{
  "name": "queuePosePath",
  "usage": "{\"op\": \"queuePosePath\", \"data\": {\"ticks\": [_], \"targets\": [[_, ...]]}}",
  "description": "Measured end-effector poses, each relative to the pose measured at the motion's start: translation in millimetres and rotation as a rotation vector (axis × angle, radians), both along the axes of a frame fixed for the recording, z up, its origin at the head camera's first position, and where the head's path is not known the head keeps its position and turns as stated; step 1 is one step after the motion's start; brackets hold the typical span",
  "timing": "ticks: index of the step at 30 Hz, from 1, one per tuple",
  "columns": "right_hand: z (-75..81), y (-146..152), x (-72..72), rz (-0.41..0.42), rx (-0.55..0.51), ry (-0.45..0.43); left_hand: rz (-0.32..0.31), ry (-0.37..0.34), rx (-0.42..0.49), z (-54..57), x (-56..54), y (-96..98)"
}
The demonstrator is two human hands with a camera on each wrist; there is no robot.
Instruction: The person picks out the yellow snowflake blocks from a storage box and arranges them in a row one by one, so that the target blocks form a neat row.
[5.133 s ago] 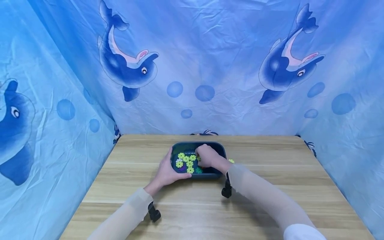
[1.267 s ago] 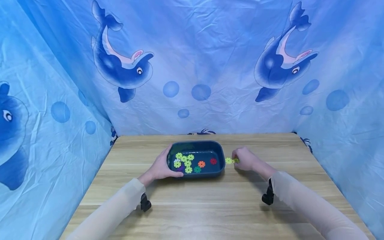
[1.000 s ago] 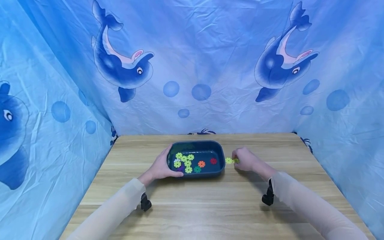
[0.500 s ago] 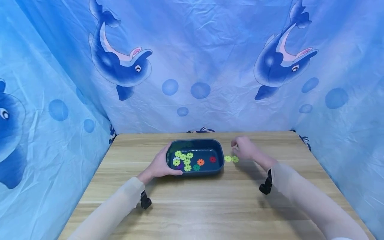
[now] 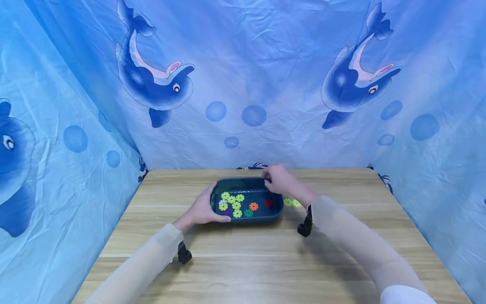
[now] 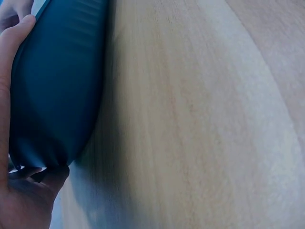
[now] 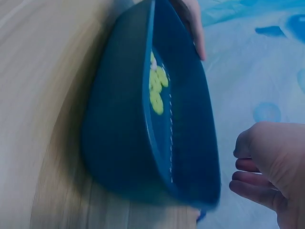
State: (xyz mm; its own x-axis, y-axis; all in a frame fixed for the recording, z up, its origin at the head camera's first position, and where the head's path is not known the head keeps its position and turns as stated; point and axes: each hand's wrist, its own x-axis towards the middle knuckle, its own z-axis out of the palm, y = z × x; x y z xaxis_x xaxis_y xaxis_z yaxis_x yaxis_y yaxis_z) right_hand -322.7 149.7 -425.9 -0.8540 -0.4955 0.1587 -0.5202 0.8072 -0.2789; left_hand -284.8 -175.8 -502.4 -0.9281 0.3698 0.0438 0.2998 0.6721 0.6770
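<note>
In the head view a dark blue plastic basin (image 5: 262, 218) stands at the back of the table. My left hand (image 5: 205, 207) grips its left end, thumb on the front rim and fingers round the end. Over the back right rim hovers my right hand (image 5: 280, 179), fingers loosely curled with nothing seen in them; the right wrist view shows this hand (image 7: 267, 167) apart from the basin. Inside lie several yellow-green flower-shaped snowflake discs (image 5: 237, 213), an orange disc (image 5: 253, 206), a green disc (image 5: 248, 213), and a shaded red disc (image 5: 268, 203). Purple and white pieces are partly covered.
Two yellow-green discs (image 5: 291, 202) lie side by side on the wooden table (image 5: 243, 261), right of the basin, partly near my right wrist. A blue dolphin-print curtain (image 5: 235, 76) hangs behind and along both sides.
My right hand brought a second yellow-green snowflake disc from the basin to the one on the table and let it go. It has since moved left over the basin; the left hand stays.
</note>
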Motion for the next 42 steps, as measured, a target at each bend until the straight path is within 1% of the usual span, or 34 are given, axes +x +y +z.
{"op": "queuePosePath", "data": {"ticks": [3,6,9,14,17,24,28,32,37,42], "targets": [[-2.3,-16,-3.4,0.044,0.027,-0.002,0.004,-0.003,0.005,-0.1,0.7,0.2],[-6.0,-30,-7.0,0.075,0.025,-0.018,0.007,0.000,0.013,-0.4,0.8,-0.6],[-10.4,-40,-10.2,0.115,0.029,-0.029,0.008,0.005,0.021,-1.3,0.2,-1.0],[-20.2,-54,-11.5,0.174,0.050,-0.060,0.003,0.002,0.038,-1.3,1.5,-0.5],[-27.1,-63,-11.2,0.176,0.083,-0.082,0.007,-0.004,0.041,-1.4,1.6,-0.8],[-37.9,-78,-8.4,0.144,0.170,-0.190,0.007,-0.003,0.026,-0.9,2.2,-1.5],[-41.8,-83,-6.5,0.139,0.193,-0.216,0.008,-0.015,0.037,-1.1,3.0,-1.6],[-45.6,-88,-5.3,0.141,0.215,-0.238,-0.004,-0.006,0.025,-3.1,2.1,-2.2],[-49.1,-90,-3.7,0.142,0.250,-0.244,-0.006,-0.015,0.033,-3.4,2.4,-2.4],[-48.9,-89,-2.7,0.154,0.257,-0.187,-0.009,-0.007,0.036,-2.4,2.3,-2.7]]}}
